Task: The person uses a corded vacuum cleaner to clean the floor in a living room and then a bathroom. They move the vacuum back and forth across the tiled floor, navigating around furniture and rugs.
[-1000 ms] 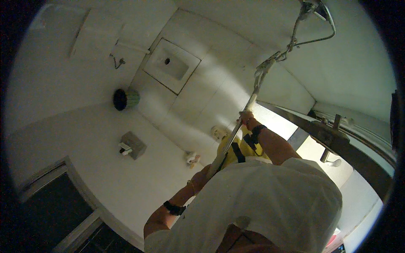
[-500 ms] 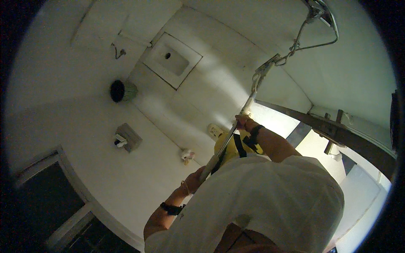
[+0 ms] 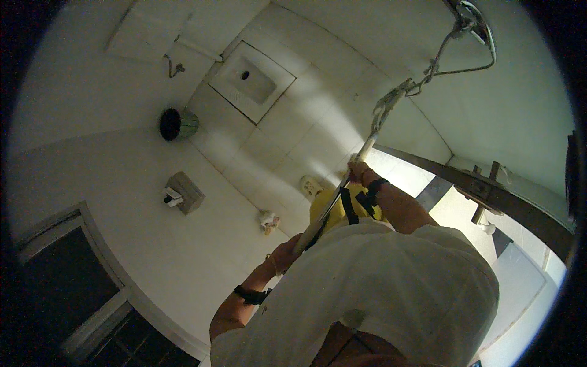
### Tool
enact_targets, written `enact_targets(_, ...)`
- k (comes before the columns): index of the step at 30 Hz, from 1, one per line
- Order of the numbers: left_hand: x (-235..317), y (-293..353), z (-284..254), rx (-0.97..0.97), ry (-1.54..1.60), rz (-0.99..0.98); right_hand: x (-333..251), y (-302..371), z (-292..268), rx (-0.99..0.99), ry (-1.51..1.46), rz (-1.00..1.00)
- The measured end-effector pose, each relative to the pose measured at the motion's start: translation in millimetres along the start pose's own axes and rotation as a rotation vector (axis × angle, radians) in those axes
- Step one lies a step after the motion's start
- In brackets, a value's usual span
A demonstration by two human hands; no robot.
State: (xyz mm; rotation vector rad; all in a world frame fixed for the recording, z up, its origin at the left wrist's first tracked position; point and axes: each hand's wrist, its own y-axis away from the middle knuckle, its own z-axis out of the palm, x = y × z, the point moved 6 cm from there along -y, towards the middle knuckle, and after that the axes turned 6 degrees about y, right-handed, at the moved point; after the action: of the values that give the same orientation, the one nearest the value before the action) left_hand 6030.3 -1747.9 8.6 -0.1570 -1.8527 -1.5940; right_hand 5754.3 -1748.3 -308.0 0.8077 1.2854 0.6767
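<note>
Slanting up to the right in front of me is a long pole [image 3: 369, 147] with a bent wire frame [image 3: 455, 72] at its far end and a greyish, stringy bundle where the two join. My right hand [image 3: 359, 174] is closed around the pole's middle part. Lower on the same pole, close to my body, my left hand [image 3: 286, 254] is wrapped around it too. The wire frame's tip reaches high at the upper right, by the pale wall. Below the pole, beside my right hand, shows yellow material [image 3: 326, 205] with black straps.
A squat toilet [image 3: 278, 79] is set in the tiled floor. Near the left wall stands a green bin [image 3: 191, 124]. A grey box [image 3: 188, 192] is on that wall, with a white crumpled thing [image 3: 268, 221] lower down. An open door with a bolt [image 3: 483, 186] is at right.
The pole and both hands have shifted slightly, the right hand a little to the right. My view has moved a bit with them. Both hands keep their hold.
</note>
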Motion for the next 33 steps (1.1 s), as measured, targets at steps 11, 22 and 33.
enact_targets(11,8,-8,23,-0.046,-0.091,-0.033,7,26,-24,0.059,-0.330,0.213)
enact_targets(22,37,-19,31,-0.032,0.037,0.036,-25,46,-41,0.028,0.041,0.183)
enact_targets(33,14,-23,31,-0.052,-0.182,-0.019,6,25,-29,-0.138,-0.511,0.118)
